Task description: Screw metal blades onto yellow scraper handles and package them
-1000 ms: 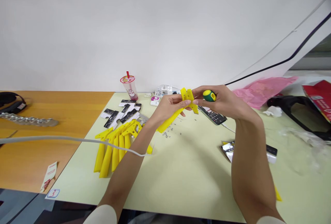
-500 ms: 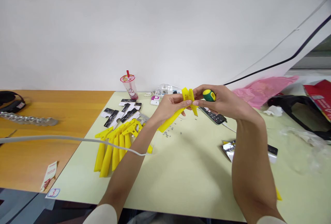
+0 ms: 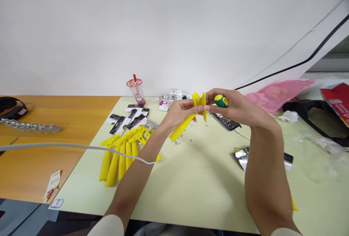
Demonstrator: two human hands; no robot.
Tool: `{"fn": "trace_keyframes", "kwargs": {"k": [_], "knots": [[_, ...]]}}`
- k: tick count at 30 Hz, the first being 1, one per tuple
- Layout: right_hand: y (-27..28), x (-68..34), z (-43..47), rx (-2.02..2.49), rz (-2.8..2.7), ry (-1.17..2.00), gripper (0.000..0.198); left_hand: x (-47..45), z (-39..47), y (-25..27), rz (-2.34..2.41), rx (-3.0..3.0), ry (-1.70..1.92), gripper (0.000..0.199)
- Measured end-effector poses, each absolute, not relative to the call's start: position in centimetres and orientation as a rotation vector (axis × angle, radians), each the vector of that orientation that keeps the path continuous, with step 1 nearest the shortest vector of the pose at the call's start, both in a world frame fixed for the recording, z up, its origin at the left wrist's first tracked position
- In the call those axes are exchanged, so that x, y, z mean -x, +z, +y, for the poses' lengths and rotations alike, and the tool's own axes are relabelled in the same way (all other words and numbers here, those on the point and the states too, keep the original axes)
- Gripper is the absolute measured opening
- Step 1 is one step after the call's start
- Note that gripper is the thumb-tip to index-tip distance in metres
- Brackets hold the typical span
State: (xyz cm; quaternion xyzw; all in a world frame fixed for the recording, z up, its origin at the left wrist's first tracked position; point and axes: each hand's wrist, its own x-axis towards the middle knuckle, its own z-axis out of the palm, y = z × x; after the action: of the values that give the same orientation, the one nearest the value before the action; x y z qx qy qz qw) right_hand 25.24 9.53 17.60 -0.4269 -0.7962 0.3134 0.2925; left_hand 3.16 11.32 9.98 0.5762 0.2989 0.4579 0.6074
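My left hand is closed round a yellow plastic scraper handle, its wide head up and its grip slanting down to the left. Between the thumb and fingers of my right hand is a flat yellow plastic plate, held edge-on against or very near the handle's head. A screwdriver with a green and yellow grip is also tucked in my right hand; its shaft is hidden. Small loose screws lie on the table below. To the left rest several more yellow handles, side by side.
Black-and-white packets lie behind the handles, near a drink cup. A phone with a cable sits beyond my right hand. A white cord crosses the left side. At right are a pink bag and another packet.
The yellow plate has turned more edge-on and more upright against the handle's head. The handle has rolled slightly in my left hand. Both hands stay in nearly the same place.
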Motion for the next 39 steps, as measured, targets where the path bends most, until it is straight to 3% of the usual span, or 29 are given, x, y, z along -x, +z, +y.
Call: {"fn": "trace_keyframes", "kwargs": {"k": [15, 23, 39], "knots": [[17.5, -24.3, 9.5, 1.24, -1.924, 0.688, 0.046, -3.0, 10.9, 10.7, 0.731, -1.413, 1.208, 0.047], [16.7, -24.3, 10.2, 1.254, -1.994, 0.61, 0.042, -1.9, 11.0, 10.4, 0.757, -1.447, 0.979, 0.047], [15.6, -24.0, 12.1, 1.277, -1.785, 0.81, 0.053, -1.6, 11.3, 10.2, 0.736, -1.5, 0.851, 0.043]]}}
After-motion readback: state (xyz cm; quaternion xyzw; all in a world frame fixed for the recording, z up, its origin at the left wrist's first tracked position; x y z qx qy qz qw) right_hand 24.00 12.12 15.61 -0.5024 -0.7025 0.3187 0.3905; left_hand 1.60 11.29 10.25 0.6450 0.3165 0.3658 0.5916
